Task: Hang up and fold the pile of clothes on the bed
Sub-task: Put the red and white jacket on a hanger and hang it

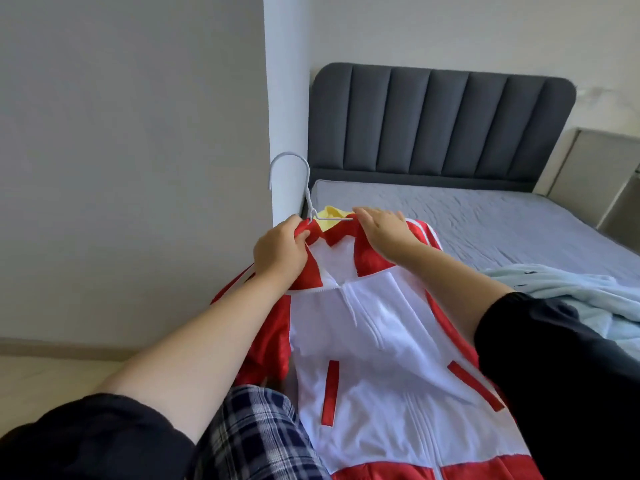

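A red and white zip jacket (pixel 367 348) lies front-up on the bed, collar pointing away from me. A white hanger (pixel 294 174) sticks out of its neck, hook upward. My left hand (pixel 280 252) grips the jacket's left collar and shoulder. My right hand (pixel 382 226) lies with straight fingers on the right shoulder, fingertips at the hanger's arm. A yellow garment (pixel 334 213) peeks out just beyond the collar.
A light blue garment (pixel 568 299) lies crumpled on the grey mattress (pixel 467 216) to the right. A plaid cloth (pixel 252 434) is at the near edge. A dark padded headboard (pixel 440 123) stands behind. A white wall corner (pixel 285 116) borders the bed on the left.
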Demonstrator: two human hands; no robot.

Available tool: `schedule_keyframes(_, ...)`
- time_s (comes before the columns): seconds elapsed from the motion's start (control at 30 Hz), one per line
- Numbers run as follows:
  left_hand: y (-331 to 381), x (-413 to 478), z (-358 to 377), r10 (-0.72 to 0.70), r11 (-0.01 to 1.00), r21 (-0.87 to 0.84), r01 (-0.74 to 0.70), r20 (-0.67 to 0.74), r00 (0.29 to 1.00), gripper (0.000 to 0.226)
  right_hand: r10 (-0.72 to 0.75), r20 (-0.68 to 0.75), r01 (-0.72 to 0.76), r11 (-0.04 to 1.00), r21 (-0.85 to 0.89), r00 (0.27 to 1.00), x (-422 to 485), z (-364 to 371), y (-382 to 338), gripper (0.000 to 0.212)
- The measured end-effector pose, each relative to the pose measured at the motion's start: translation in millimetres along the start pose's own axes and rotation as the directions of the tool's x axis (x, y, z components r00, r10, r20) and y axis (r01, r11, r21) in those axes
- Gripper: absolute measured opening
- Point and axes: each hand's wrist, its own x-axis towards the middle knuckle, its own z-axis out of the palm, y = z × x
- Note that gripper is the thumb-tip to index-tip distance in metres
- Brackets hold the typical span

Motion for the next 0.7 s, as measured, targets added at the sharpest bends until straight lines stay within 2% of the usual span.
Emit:
schedule_keyframes(0.1,12,30,-35,0.001,1.0,0.027,0.002,-0.092,0.996,0.015,0.05,-0.053,-0.039,0.981,0.19,0.997,15,-32,-25,0.041)
schedule_keyframes(0.17,18,57,-71,0.019,0.999,0.046,-0.011,-0.176,0.984,0.015,0.027,-0.124,-0.002,0.979,0.201,0.992,26,-58,-48,0.042)
schedule_keyframes(0.3,34,106,-156,0.099,0.994,0.069,-0.081,-0.336,0.937,0.014,-0.045,-0.302,0.095,0.984,0.153,0.952,51,-112,-102,0.026)
schedule_keyframes(0.47,54,144,-262,0.199,0.979,0.134,-0.154,-0.457,0.867,0.01,-0.122,-0.53,0.234,0.961,0.148,0.839,66,-173,-187,0.018)
schedule_keyframes(0.57,65,161,-327,0.262,0.964,0.187,-0.189,-0.539,0.8,0.011,-0.148,-0.677,0.345,0.924,0.166,0.721,73,-205,-242,0.017)
schedule_keyframes(0.63,65,162,-353,0.302,0.952,0.219,-0.214,-0.554,0.776,0.012,-0.212,-0.687,0.41,0.901,0.138,0.695,74,-219,-266,0.015)
schedule_keyframes(0.7,54,155,-372,0.336,0.933,0.288,-0.214,-0.494,0.802,0.013,-0.354,-0.562,0.47,0.88,0.071,0.748,76,-223,-291,0.012)
